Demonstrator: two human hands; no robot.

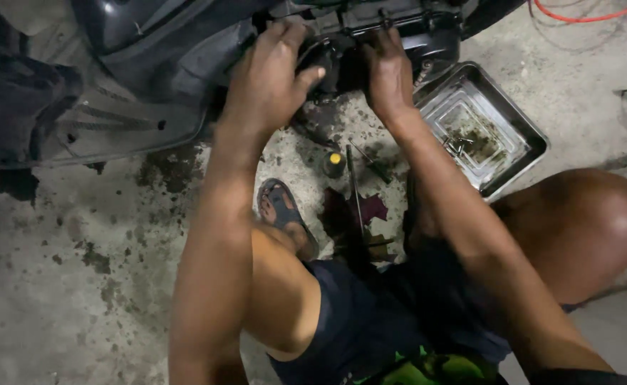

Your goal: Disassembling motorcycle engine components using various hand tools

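Hands, two, both raised to the dark underside of a scooter (149, 64) that fills the top of the view.

Left hand (271, 75): fingers curled loosely, thumb stretched out to the right, resting against the black engine part (342, 57) under the body panel; whether it grips anything cannot be told. Forearm runs straight up from the lower edge, wrist slightly bent.

Right hand (388, 71): fingers bent over and pressed onto the same engine part, tips hidden in shadow; no tool seen in it, grasp uncertain. Forearm slants up from the lower right, crossing above the knee.

Floor items, left to right:
- Sandal (283, 210), one, dark, on a foot between the two arms.
- Small bottle with a yellow cap (334, 163), one, upright, below the hands.
- Long thin tools (356, 185), two at least, lying beside the bottle; exact kind not clear.
- Rag (360, 210), one, dark red, under the tools.
- Metal tray (481, 125), one, rectangular, just right of the right wrist, with dirty residue and small parts inside.
- Orange hose (584, 14), one, at the top right corner.

Concrete floor (64, 285) stained with oil.
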